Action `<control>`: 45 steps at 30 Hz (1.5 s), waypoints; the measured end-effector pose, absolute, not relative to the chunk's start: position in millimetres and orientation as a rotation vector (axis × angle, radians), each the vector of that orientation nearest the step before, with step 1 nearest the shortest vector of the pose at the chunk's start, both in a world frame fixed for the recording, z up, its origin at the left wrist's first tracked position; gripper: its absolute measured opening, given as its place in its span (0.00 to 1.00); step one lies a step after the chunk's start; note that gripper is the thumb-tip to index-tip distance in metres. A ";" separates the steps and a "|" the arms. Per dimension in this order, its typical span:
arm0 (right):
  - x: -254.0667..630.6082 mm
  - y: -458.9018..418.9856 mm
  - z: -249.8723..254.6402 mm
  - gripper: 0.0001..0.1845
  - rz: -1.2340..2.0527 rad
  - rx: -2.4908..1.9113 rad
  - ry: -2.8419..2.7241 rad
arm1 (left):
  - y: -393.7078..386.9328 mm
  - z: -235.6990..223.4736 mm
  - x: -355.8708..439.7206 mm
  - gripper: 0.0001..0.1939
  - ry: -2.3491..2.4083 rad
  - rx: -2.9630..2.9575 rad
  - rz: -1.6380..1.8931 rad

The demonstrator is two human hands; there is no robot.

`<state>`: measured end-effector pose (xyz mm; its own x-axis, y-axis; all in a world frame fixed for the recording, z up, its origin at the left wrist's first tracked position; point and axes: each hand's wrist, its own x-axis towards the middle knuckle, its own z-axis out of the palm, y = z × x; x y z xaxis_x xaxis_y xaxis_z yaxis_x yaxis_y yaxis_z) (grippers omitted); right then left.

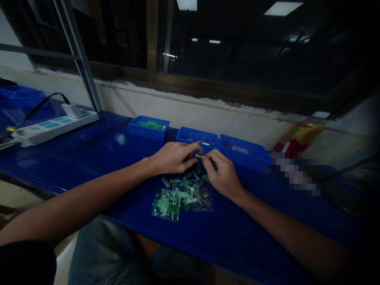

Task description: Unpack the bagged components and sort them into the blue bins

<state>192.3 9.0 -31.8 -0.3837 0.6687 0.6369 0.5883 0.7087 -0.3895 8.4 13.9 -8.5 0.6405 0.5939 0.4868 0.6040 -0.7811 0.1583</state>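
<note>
A small silvery metal piece (199, 156) is held just above the table between the fingertips of both hands. My left hand (175, 157) reaches in from the left, its curled index finger and thumb closed about one end. The other end is pinched by my right hand (223, 174). Below the hands lie several similar loose metal pieces (166, 182). Nearer to me are clear plastic bags (166, 205) with green and pale parts inside. Another bag (197, 198) overlaps beside them. The exact kind of the metal piece is too small to tell.
Along the wall stand a blue bin (148, 132) of green bags, a middle blue bin (185, 134) with metal pieces and a right blue bin (246, 156). A white power strip (56, 127) lies left on the blue table (113, 158). A metal frame (84, 71) rises behind it.
</note>
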 end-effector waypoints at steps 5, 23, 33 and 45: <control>192.8 9.8 -32.8 0.09 0.129 -0.948 -2.090 | 15.7 -10.6 8.8 0.11 -1.071 -2.775 -0.800; 192.1 8.7 -33.1 0.05 0.063 -0.927 -2.083 | 13.7 -8.2 8.7 0.14 -1.037 -2.807 -0.825; 192.7 10.0 -34.1 0.06 0.086 -0.947 -2.089 | 16.5 -11.7 9.4 0.12 -1.060 -2.760 -0.800; 192.1 9.0 -33.9 0.03 0.070 -0.913 -2.076 | 15.4 -9.4 9.1 0.13 -1.066 -2.779 -0.812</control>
<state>192.1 9.0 -33.9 -0.3765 0.6286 0.6805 0.5810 0.7324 -0.3550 9.1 15.4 -9.4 0.6230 0.6069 0.4935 0.6367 -0.7599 0.1308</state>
